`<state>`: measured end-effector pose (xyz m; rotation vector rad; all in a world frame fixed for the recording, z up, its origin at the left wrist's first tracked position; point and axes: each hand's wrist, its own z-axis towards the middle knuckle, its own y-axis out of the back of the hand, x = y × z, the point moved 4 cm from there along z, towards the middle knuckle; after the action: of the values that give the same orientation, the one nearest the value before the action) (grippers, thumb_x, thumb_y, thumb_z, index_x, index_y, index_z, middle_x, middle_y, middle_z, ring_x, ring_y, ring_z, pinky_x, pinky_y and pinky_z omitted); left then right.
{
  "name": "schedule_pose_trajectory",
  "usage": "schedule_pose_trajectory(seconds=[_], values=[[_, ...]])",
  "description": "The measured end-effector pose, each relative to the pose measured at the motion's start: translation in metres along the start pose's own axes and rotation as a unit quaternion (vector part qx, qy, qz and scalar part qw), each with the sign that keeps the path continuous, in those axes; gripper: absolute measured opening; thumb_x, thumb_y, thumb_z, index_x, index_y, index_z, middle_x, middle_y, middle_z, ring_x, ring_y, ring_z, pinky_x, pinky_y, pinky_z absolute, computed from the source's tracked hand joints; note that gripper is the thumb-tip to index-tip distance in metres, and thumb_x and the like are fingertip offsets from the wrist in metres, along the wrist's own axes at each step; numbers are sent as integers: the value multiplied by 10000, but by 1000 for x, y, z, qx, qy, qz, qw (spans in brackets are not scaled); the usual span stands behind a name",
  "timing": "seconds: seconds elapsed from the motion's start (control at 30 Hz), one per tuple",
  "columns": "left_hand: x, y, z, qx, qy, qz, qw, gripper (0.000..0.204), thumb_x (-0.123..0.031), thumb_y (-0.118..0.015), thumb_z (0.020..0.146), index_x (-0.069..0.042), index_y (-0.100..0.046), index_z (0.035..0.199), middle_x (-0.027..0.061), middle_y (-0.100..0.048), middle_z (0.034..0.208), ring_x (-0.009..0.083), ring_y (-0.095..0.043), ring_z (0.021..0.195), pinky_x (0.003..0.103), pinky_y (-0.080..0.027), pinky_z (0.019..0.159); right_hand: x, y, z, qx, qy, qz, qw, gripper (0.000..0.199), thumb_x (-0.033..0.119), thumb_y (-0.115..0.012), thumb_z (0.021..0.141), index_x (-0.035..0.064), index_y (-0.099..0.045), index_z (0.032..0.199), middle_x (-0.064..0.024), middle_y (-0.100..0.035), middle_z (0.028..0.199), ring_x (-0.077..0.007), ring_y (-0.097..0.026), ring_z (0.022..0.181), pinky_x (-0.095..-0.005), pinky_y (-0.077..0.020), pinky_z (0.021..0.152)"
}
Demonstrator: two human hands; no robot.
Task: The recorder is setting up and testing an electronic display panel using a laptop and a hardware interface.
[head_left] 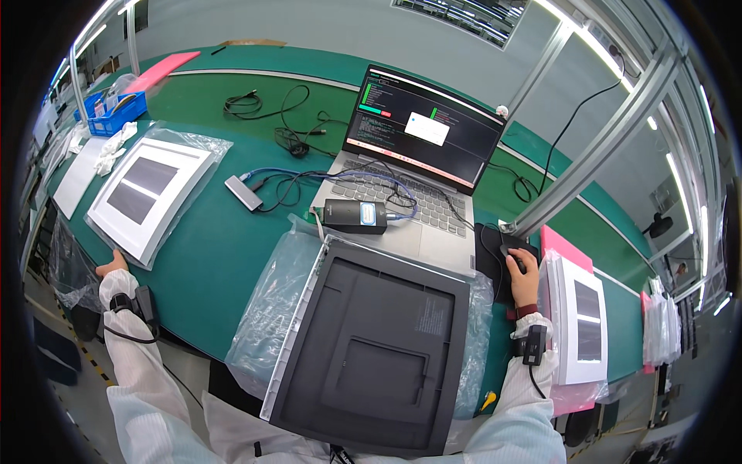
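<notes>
At the far left, the person's left hand [113, 265] rests on the edge of the green table [209, 240], fingers curled loosely, holding nothing, just touching the corner of a white panel in a clear bag [151, 193]. In the middle lies a dark grey panel [371, 348] on its own plastic bag, directly in front of the person. Behind it sits an open laptop [410, 155] with a small black box [354, 215] resting on its front edge. To the right, the right hand [524, 277] lies curved over a black mouse [516, 259] on a black pad, gripping it lightly. Just right of that hand stands a stack of white panels [581, 317].
</notes>
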<state>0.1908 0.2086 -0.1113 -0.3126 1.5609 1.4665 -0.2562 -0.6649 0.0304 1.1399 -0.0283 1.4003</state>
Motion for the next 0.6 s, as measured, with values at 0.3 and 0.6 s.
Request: schedule_pose_trajectory(seconds=[0.3, 0.6], values=[[-1, 1, -6, -19, 3, 38, 999, 834, -487, -700, 655, 84, -383, 1173, 285, -500, 1139, 426, -509, 1057, 456, -407, 897, 0, 1, 0, -5, 12, -7, 1000, 215, 189, -658, 785, 91, -662, 976, -100, -550, 1080, -245, -510, 1053, -332, -377, 923], [-23, 17, -28, -13, 17, 19, 1000, 825, -492, -679, 679, 67, -341, 1182, 280, -509, 1131, 412, -529, 1038, 441, -407, 905, -2, 1, 0, -13, 9, 18, 1000, 303, 177, -660, 770, 72, -625, 1052, -103, -556, 1058, -248, -520, 1027, -331, -396, 905]])
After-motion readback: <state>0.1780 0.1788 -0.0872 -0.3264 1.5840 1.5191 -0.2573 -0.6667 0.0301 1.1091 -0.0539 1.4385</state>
